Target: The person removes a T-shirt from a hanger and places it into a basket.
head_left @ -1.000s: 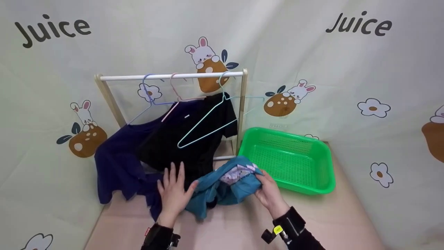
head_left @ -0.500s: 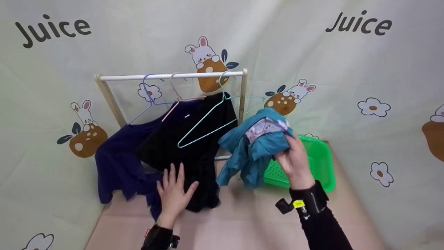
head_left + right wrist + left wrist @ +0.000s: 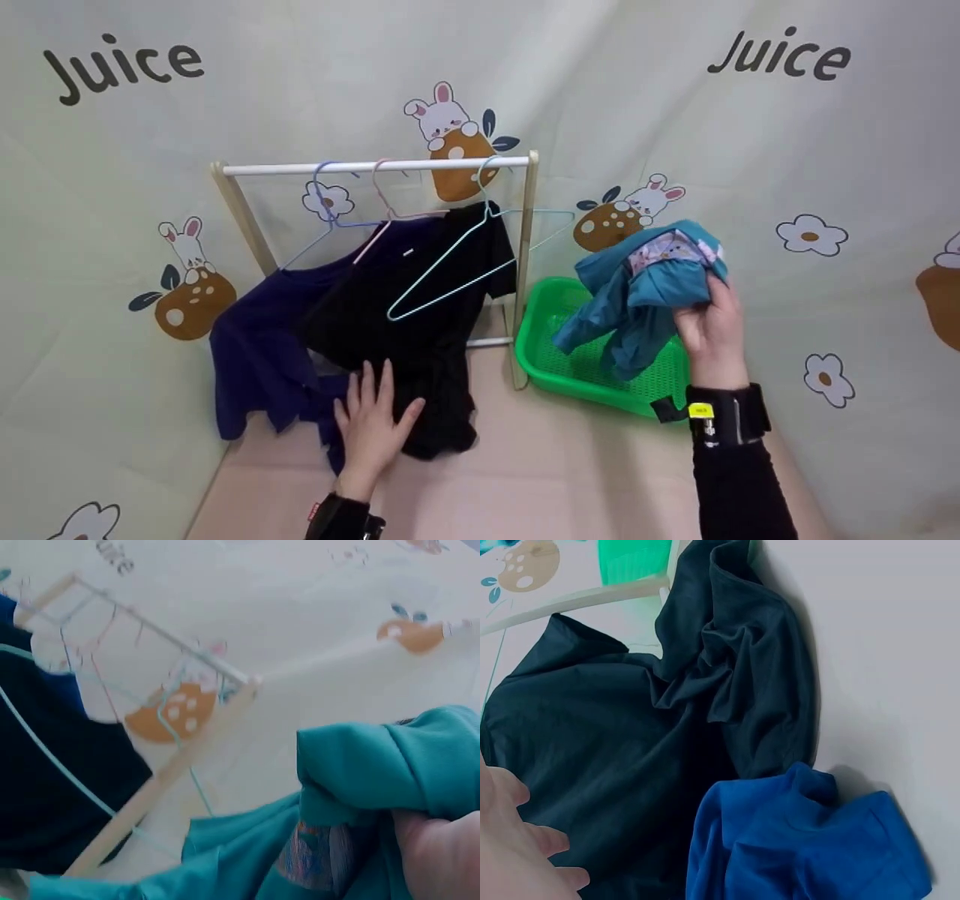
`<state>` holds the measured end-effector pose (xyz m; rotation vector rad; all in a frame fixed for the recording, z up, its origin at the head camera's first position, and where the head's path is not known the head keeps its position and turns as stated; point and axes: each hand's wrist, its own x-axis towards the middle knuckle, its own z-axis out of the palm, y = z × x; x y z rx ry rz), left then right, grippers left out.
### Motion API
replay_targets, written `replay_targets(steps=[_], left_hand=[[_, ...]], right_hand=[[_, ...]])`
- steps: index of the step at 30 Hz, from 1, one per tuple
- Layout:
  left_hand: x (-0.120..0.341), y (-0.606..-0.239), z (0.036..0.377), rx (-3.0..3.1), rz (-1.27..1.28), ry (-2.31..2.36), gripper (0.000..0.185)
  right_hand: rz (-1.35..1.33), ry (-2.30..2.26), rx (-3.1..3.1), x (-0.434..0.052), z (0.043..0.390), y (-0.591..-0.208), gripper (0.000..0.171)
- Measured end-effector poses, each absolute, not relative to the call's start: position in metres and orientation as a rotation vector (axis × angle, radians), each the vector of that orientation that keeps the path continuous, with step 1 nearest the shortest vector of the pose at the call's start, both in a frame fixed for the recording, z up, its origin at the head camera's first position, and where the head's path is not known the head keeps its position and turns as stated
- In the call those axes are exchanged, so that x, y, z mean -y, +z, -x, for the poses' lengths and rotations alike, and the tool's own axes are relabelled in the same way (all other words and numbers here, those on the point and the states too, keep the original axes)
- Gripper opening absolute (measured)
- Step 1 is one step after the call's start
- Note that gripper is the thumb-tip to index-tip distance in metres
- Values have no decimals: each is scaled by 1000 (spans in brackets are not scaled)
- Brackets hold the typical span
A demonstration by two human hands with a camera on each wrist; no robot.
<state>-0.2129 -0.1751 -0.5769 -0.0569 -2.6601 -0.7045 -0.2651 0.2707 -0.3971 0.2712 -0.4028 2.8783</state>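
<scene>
A bunched teal garment (image 3: 660, 289) with a pale printed patch hangs from my right hand (image 3: 712, 326), which grips it by its right side above the green basket (image 3: 540, 375). In the right wrist view the thumb presses into the folds of the teal cloth (image 3: 375, 765). My left hand (image 3: 373, 427), fingers spread, rests on the lower part of a black shirt (image 3: 390, 315). Beside it on the left lies a dark blue garment (image 3: 255, 352), partly under the black one. The left wrist view shows both the black cloth (image 3: 615, 750) and the blue cloth (image 3: 802, 840).
A small rack (image 3: 375, 166) with a white bar and wooden posts stands behind the clothes. On its bar hang a blue hanger (image 3: 330, 217), a pink hanger (image 3: 386, 214) and a mint hanger (image 3: 450, 247). A printed curtain surrounds the table (image 3: 540, 480).
My right hand has lifted the teal garment off the black shirt's lower edge and carried it right, over the green basket. The left hand stays on the black shirt.
</scene>
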Motion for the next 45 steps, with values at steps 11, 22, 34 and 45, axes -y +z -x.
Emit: replay_targets(steps=[11, 22, 34, 45], left_hand=[[179, -570, 210, 2643, 46, -704, 84], [189, -550, 213, 2501, 72, -701, 85], [206, -506, 233, 2212, 116, -616, 85], [204, -468, 256, 2252, 154, -602, 82]], right_hand=[[353, 2794, 729, -315, 275, -468, 59], [678, 2257, 1907, -333, 266, -525, 65], [629, 1841, 2339, -338, 259, -540, 74], [379, 1226, 2544, -330, 247, -543, 75]])
